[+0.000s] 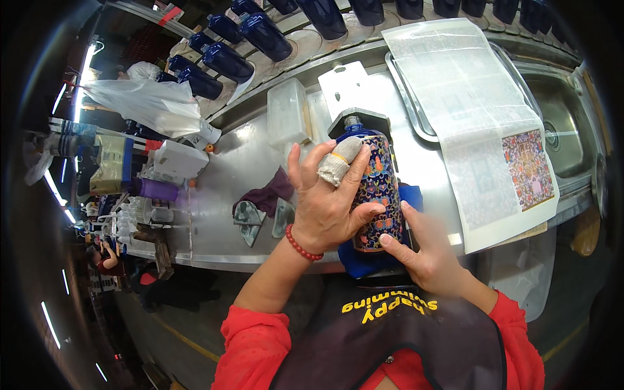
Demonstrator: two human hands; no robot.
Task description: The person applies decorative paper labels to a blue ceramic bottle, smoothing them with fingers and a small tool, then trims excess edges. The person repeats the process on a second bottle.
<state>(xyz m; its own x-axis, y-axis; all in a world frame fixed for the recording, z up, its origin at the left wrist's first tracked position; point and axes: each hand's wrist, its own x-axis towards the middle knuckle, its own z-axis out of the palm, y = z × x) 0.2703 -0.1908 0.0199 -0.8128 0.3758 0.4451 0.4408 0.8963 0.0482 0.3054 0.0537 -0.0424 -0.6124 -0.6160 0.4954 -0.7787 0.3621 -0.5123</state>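
Observation:
A dark blue bottle [376, 188], covered with a colourful floral pattern, lies tilted in front of me with its threaded neck pointing away. My left hand [328, 201] rests on its left side, fingers spread; the index finger and thumb lie along the patterned surface. A grey cloth sleeve held by a yellow band [339, 161] covers one of that hand's fingers, near the bottle's shoulder. At the lower right, my right hand [432, 257] grips the bottle's base end, thumb on the pattern, other fingers partly hidden or blurred. Blue cloth [359, 262] shows beneath the bottle.
Right of the bottle, a sheet with a floral print [528, 170] and translucent paper [455, 78] covers a metal tray [416, 120]. Beyond are a sink [565, 130] and several blue bottles [265, 38]. A plastic container [286, 112] and purple cloth [270, 194] lie leftward.

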